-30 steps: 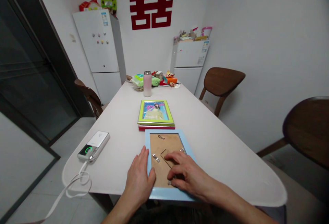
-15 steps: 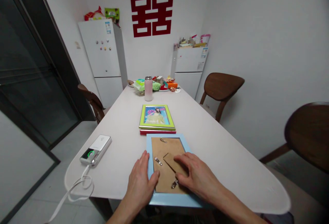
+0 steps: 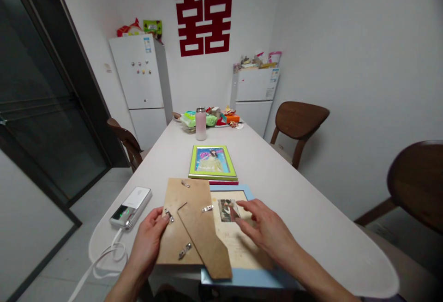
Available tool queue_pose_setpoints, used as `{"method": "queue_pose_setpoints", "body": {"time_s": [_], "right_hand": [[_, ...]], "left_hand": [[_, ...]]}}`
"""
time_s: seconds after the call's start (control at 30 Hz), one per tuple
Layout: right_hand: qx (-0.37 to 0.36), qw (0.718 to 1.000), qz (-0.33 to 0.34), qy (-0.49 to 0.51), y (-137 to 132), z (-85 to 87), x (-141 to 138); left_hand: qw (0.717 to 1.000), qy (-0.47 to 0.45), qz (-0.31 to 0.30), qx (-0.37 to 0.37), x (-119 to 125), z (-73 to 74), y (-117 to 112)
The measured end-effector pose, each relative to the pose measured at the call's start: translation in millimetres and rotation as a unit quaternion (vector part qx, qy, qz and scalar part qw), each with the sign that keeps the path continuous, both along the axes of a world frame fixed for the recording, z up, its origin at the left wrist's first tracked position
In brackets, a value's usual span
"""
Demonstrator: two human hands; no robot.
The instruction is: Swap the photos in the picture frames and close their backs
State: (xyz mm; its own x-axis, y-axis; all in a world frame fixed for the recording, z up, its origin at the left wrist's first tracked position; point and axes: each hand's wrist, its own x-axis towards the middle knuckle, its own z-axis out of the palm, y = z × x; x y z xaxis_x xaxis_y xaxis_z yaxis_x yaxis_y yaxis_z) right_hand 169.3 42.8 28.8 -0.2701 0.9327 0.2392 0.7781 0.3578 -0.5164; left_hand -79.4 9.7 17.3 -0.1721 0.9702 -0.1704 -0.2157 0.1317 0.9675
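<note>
My left hand (image 3: 147, 242) grips the brown backing board (image 3: 188, 221) of a picture frame at its left edge and holds it lifted off to the left, its stand flap hanging toward me. The light blue frame (image 3: 249, 276) lies face down near the table's front edge, with a cream insert sheet (image 3: 238, 246) and a small photo (image 3: 228, 210) showing inside it. Fingers spread, my right hand (image 3: 268, 232) rests on the insert just right of the photo.
A green-framed picture (image 3: 212, 162) sits on a red frame behind the blue one. A white power bank (image 3: 130, 201) with a cable lies at the left edge. A pink bottle (image 3: 200, 124) and snacks stand at the far end. Wooden chairs (image 3: 297, 122) flank the white table (image 3: 311, 209).
The backing board was in the blue frame under both hands; my left hand has lifted it out and swung it left, uncovering the insert and photo. My right hand stayed on the frame.
</note>
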Motion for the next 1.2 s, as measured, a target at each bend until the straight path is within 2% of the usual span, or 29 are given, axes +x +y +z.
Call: {"method": "queue_pose_setpoints", "body": {"time_s": [0.1, 0.17, 0.27, 0.4, 0.47, 0.57, 0.63, 0.7, 0.73, 0.77, 0.83, 0.87, 0.93, 1.0, 1.1, 1.2], "right_hand": [[-0.012, 0.993, -0.091, -0.071, 13.8, -19.0, 19.4], [-0.023, 0.987, -0.119, -0.107, 19.8, -29.5, 27.9], [-0.045, 0.983, -0.123, -0.127, 24.9, -38.0, 33.3], [-0.059, 0.986, -0.11, -0.114, 29.1, -37.1, 34.4], [-0.055, 0.988, -0.108, -0.095, 30.2, -34.4, 34.9], [-0.055, 0.989, -0.133, -0.031, 29.4, -29.0, 36.5], [-0.099, 0.982, -0.143, 0.07, 26.3, -23.9, 37.9], [-0.189, 0.95, -0.13, 0.214, 21.3, -17.3, 39.0], [-0.237, 0.921, -0.114, 0.287, 18.5, -13.7, 39.4], [-0.277, 0.89, -0.099, 0.349, 15.5, -10.2, 39.6], [-0.317, 0.84, -0.078, 0.433, 10.1, -3.7, 39.0], [-0.32, 0.829, -0.073, 0.453, 7.8, -0.6, 38.2], [-0.306, 0.831, -0.078, 0.457, 3.9, 5.2, 35.4], [-0.292, 0.844, -0.093, 0.44, 1.0, 10.9, 31.9], [-0.285, 0.85, -0.097, 0.431, -0.1, 16.2, 28.5], [-0.274, 0.852, -0.089, 0.437, 4.5, 11.7, 31.4]], "left_hand": [[0.999, 0.029, 0.018, -0.03, -22.8, -9.4, -2.6], [0.998, 0.043, 0.021, -0.048, -31.5, -15.7, -2.4], [0.995, 0.074, 0.026, -0.054, -39.9, -21.8, 0.7], [0.985, 0.173, 0.0, -0.027, -45.9, -21.4, 4.4], [0.96, 0.278, -0.028, -0.02, -45.2, -18.6, 4.6], [0.9, 0.435, -0.028, -0.028, -40.9, -12.6, 3.5], [0.854, 0.52, -0.011, -0.028, -37.3, -8.3, 2.6], [0.81, 0.586, 0.0, -0.011, -31.3, -4.3, 1.8], [0.795, 0.606, 0.003, 0.006, -26.0, -2.2, 1.4], [0.794, 0.607, 0.003, 0.027, -18.4, 0.0, 0.7], [0.818, 0.57, -0.018, 0.081, 5.0, 4.9, -1.7], [0.835, 0.537, -0.039, 0.11, 20.8, 7.6, -3.5], [0.861, 0.471, -0.09, 0.168, 57.8, 13.1, -8.1], [0.867, 0.428, -0.139, 0.212, 95.8, 17.5, -12.4], [0.844, 0.425, -0.206, 0.256, 137.8, 20.0, -15.5], [0.81, 0.447, -0.211, 0.317, 149.2, 19.9, -15.5]]}}
